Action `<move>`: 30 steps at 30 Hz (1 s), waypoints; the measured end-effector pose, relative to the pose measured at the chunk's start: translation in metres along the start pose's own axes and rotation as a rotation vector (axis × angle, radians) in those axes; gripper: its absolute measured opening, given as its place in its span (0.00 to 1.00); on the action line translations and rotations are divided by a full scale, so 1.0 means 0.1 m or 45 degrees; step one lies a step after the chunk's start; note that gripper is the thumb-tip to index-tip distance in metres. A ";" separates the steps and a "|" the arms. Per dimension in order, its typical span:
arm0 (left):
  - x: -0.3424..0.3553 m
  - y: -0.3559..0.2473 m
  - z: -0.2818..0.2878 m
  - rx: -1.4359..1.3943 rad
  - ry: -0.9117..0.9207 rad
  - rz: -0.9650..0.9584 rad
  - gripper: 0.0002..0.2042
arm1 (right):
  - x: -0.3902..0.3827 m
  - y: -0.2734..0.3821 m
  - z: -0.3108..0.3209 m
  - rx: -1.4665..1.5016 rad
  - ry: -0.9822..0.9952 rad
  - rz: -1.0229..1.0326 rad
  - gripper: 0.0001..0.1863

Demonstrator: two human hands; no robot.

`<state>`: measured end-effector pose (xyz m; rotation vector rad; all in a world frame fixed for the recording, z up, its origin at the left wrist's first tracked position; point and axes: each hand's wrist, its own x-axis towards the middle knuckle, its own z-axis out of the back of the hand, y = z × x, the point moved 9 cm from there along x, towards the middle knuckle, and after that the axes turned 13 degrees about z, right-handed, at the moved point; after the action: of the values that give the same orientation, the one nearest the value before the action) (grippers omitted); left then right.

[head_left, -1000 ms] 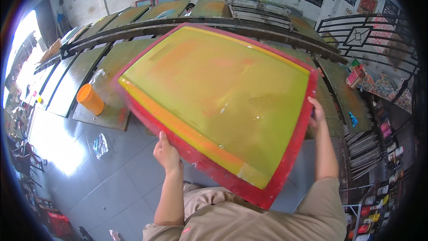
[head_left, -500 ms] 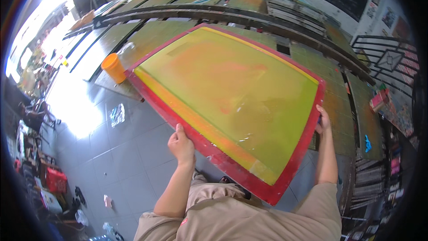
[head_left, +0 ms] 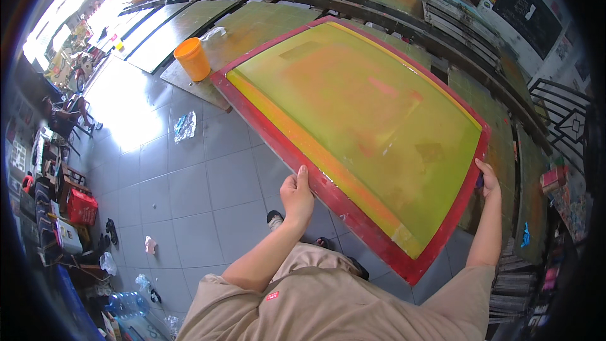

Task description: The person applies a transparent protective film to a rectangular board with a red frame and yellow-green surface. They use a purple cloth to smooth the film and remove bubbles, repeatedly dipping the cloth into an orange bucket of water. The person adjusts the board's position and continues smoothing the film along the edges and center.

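Observation:
A large screen printing frame (head_left: pixel 353 126) is held out in front of me, tilted, its near corner toward my body. It has a red border and a yellow-green mesh with smudged orange patches. My left hand (head_left: pixel 297 197) grips the near left edge, thumb on top and fingers beneath. At the right edge, my right hand (head_left: pixel 487 177) is closed round the border, with its fingers partly hidden behind it. The frame's far part overlaps the view of a long printing table (head_left: pixel 265 22), and I cannot tell whether it touches.
An orange bucket (head_left: pixel 192 60) stands on the board left of the frame. Grey floor tiles (head_left: pixel 189 196) carry a plastic packet (head_left: pixel 185 127) and scraps. A red crate (head_left: pixel 82 206) and a large water bottle (head_left: pixel 127 304) lie at left. Black metal railing (head_left: pixel 562 107) is at right.
The frame and both hands sit farther right in the picture, still gripped at the same edges. My view has shifted, showing more floor at the left.

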<state>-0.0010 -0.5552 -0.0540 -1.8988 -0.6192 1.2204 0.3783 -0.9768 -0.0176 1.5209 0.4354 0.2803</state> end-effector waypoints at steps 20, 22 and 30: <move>-0.57 0.56 -0.65 0.280 0.554 0.545 0.17 | -0.53 1.09 0.18 -0.564 -0.225 0.169 0.13; -0.56 0.60 -0.68 0.429 0.631 0.521 0.17 | -0.79 1.11 -0.01 -0.325 -0.232 0.158 0.18; -0.86 0.39 -0.86 1.309 1.137 0.382 0.13 | -1.80 0.76 -0.52 0.409 -0.223 0.400 0.28</move>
<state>0.0404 -0.6714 -0.0203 -1.3865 0.6813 0.5151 0.2018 -1.0060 0.0767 1.9139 0.1015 0.3291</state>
